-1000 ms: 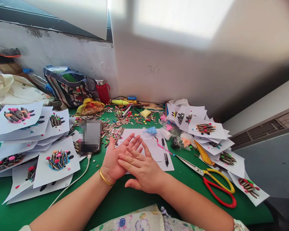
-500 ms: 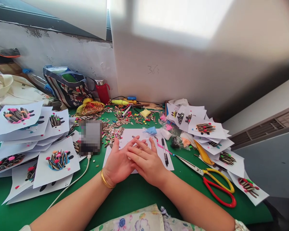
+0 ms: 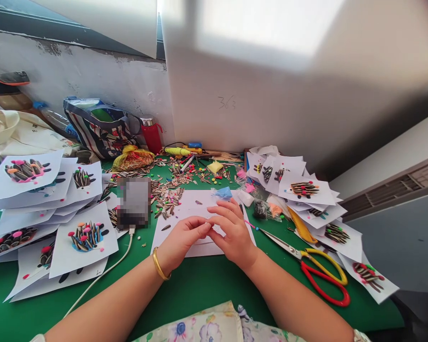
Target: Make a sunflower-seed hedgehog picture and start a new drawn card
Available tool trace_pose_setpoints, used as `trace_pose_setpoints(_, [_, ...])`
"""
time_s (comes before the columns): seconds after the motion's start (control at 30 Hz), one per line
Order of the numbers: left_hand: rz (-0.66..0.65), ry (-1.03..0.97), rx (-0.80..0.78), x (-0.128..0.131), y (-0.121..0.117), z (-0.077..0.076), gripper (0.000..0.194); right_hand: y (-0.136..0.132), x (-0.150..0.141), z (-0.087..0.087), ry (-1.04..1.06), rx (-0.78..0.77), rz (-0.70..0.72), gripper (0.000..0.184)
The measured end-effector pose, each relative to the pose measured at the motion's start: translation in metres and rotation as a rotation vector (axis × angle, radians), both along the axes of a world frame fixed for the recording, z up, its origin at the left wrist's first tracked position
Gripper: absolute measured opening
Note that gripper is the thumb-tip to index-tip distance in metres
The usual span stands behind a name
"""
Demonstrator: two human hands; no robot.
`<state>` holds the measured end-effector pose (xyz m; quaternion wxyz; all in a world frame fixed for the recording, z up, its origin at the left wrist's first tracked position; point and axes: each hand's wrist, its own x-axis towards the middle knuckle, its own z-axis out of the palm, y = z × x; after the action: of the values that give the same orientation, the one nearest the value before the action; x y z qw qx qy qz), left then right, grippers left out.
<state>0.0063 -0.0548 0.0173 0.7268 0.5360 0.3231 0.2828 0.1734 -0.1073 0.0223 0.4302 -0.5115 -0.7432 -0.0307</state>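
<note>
My left hand (image 3: 183, 241), with a gold bangle (image 3: 160, 264) on its wrist, is closed in a pinch. Its fingertips meet the thumb and forefinger of my right hand (image 3: 234, 233), also pinched, while that hand's other fingers are spread. A tiny pale speck shows where the fingertips meet; what it is cannot be made out. Both hands are above a white sheet of paper (image 3: 189, 199). Two striped sunflower seeds (image 3: 166, 227) lie apart on the sheet. My right hand mostly hides a pen (image 3: 241, 209), and beside it a thin pink strand (image 3: 249, 223) shows.
Loose seeds (image 3: 167, 202) and coloured balls cover the table behind. Seed-decorated cards are piled at left (image 3: 82, 261) and right (image 3: 319, 187). Large scissors (image 3: 299, 256) lie open at right. Blue clay (image 3: 223, 193) sits behind the sheet; a corded phone-like device (image 3: 133, 202) is at left.
My hands were laid palm to palm with fingers stretched; now they have drawn apart and meet only at pinched fingertips. More of the sheet and its seeds show, while the pen is more hidden.
</note>
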Motion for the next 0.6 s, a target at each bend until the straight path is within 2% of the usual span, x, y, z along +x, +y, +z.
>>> trace_pose_setpoints(0.2, [0.042, 0.070, 0.076, -0.0008, 0.0039, 0.0068, 0.026, 0.0025, 0.0027, -0.0032, 0.028, -0.059, 0.062, 0.026])
trace_pose_setpoints(0.4, [0.032, 0.131, 0.147, -0.0005, 0.0031, 0.0070, 0.026, 0.0041, 0.0053, -0.0051, 0.159, -0.109, 0.125, 0.022])
trace_pose_setpoints(0.6, [-0.025, 0.091, 0.156, -0.0007, 0.0038, 0.0047, 0.029, 0.0041, 0.0041, -0.0037, 0.298, -0.096, 0.153, 0.015])
